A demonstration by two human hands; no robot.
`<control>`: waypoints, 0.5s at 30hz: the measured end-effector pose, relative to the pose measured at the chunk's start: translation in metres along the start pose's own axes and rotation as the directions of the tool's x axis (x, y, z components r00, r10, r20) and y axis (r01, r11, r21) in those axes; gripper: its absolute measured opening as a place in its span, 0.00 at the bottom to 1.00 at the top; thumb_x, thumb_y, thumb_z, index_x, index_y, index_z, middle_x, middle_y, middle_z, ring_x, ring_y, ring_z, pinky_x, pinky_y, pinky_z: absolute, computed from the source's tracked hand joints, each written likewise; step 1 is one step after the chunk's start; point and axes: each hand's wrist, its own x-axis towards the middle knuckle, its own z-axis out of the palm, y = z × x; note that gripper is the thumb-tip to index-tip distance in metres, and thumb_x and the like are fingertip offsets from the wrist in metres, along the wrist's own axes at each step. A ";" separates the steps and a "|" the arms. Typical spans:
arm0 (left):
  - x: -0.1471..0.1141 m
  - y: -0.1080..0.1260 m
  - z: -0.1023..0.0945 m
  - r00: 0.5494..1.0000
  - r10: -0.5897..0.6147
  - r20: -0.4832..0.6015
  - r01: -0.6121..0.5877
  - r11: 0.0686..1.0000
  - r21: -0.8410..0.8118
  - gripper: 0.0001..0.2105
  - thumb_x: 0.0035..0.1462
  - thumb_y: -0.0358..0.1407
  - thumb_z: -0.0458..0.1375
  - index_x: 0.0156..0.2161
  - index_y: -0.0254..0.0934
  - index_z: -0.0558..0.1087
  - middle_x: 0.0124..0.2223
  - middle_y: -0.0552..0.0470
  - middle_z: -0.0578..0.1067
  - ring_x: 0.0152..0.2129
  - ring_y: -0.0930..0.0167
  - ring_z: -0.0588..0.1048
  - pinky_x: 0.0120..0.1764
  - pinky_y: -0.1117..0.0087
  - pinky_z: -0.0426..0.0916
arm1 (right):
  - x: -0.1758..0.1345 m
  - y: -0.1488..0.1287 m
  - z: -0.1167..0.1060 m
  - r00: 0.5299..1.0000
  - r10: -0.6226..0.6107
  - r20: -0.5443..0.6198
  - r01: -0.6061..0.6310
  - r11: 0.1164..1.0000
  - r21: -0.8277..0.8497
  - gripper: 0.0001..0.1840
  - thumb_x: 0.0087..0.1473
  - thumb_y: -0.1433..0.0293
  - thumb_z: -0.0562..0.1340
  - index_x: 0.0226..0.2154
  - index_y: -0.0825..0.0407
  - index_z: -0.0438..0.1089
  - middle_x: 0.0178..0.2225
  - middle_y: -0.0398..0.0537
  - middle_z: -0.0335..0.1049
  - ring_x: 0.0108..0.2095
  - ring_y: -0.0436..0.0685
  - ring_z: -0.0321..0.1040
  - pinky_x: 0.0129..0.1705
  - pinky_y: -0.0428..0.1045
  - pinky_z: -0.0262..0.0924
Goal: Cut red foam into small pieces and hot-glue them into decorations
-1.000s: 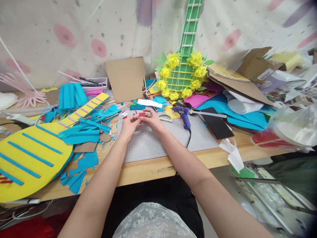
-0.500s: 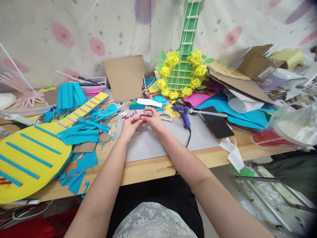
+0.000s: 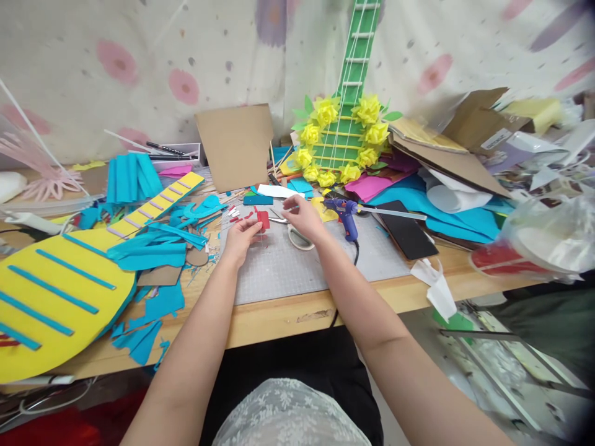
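A small flat red piece, perhaps paper or craft foam, is pinched between the thumb and fingers of my left hand. What looks like a fine thread hangs below it. My right hand hovers over a pair of scissors, its fingers curved and apart, with nothing visible in them. The scissors' blades point left toward the red piece. Beneath both hands lies a grey cutting mat, with several red and white scraps near its left edge.
On the right, a blue glue gun stands beside a black phone. A yellow guitar-shaped craft and blue scraps fill the left. Behind, a green guitar craft with yellow flowers leans near a cardboard sheet.
My hands have moved apart. My right hand has let go of the red piece and shifted right above the scissors, which lie closer to me. My left hand still holds the piece.
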 end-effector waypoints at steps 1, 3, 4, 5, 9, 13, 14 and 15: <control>0.000 0.001 -0.002 1.000 -0.007 0.000 0.007 1.000 -0.016 0.13 0.32 0.34 0.68 0.27 0.32 0.72 0.26 0.52 0.74 0.23 0.74 0.72 0.29 0.69 0.70 | 0.001 0.002 -0.011 0.999 -0.003 0.033 0.010 0.976 -0.216 0.09 0.45 0.73 0.60 0.33 0.52 0.65 0.37 0.49 0.71 0.36 0.55 0.68 0.42 0.53 0.60; 0.002 0.004 -0.006 1.000 -0.022 0.004 0.022 0.999 -0.034 0.13 0.32 0.33 0.67 0.27 0.32 0.72 0.26 0.53 0.73 0.23 0.74 0.72 0.30 0.69 0.70 | 0.000 0.007 -0.029 0.990 0.010 0.138 0.064 0.852 -0.520 0.11 0.44 0.74 0.60 0.35 0.54 0.68 0.39 0.54 0.70 0.41 0.60 0.66 0.43 0.53 0.58; 0.002 0.005 -0.009 1.000 -0.026 0.006 0.026 0.999 -0.040 0.13 0.31 0.33 0.67 0.27 0.32 0.72 0.26 0.53 0.73 0.23 0.74 0.72 0.30 0.69 0.70 | -0.002 0.010 -0.035 0.982 0.020 0.189 0.101 0.787 -0.609 0.13 0.44 0.74 0.60 0.36 0.55 0.68 0.40 0.56 0.70 0.42 0.61 0.65 0.43 0.53 0.57; 0.003 0.005 -0.011 1.000 -0.025 0.006 0.025 0.999 -0.046 0.13 0.31 0.33 0.67 0.27 0.32 0.72 0.26 0.53 0.74 0.23 0.74 0.72 0.30 0.69 0.71 | -0.004 0.013 -0.040 0.973 0.027 0.229 0.135 0.738 -0.661 0.14 0.45 0.72 0.60 0.38 0.56 0.69 0.41 0.59 0.69 0.44 0.63 0.64 0.44 0.53 0.57; 0.006 0.005 -0.018 1.000 -0.005 0.004 0.005 0.999 -0.052 0.13 0.32 0.32 0.67 0.28 0.32 0.73 0.27 0.51 0.74 0.24 0.73 0.73 0.30 0.69 0.71 | -0.015 0.019 -0.042 0.957 0.020 0.289 0.194 0.697 -0.690 0.20 0.49 0.62 0.60 0.42 0.58 0.68 0.43 0.61 0.67 0.45 0.65 0.63 0.45 0.53 0.56; 0.004 0.006 -0.015 1.000 -0.001 -0.008 0.001 1.000 0.012 0.12 0.32 0.33 0.67 0.27 0.32 0.73 0.26 0.52 0.74 0.24 0.74 0.72 0.30 0.70 0.71 | -0.023 0.014 -0.036 0.958 0.024 0.286 0.195 0.675 -0.712 0.22 0.46 0.63 0.63 0.43 0.57 0.68 0.44 0.62 0.67 0.44 0.65 0.64 0.43 0.53 0.57; 0.003 0.007 -0.014 1.000 0.003 -0.011 -0.003 0.999 0.033 0.12 0.32 0.33 0.67 0.26 0.32 0.72 0.26 0.52 0.74 0.23 0.74 0.72 0.30 0.70 0.71 | -0.024 0.012 -0.036 0.958 0.029 0.287 0.195 0.668 -0.719 0.19 0.46 0.66 0.62 0.42 0.57 0.68 0.43 0.62 0.68 0.43 0.65 0.65 0.42 0.52 0.57; 0.002 0.009 -0.013 1.000 0.009 -0.014 -0.009 0.999 0.054 0.12 0.32 0.33 0.67 0.26 0.32 0.72 0.25 0.52 0.73 0.23 0.74 0.72 0.29 0.69 0.71 | -0.024 0.011 -0.036 0.956 0.034 0.291 0.195 0.667 -0.719 0.16 0.47 0.69 0.61 0.40 0.57 0.69 0.42 0.62 0.69 0.42 0.65 0.66 0.40 0.52 0.57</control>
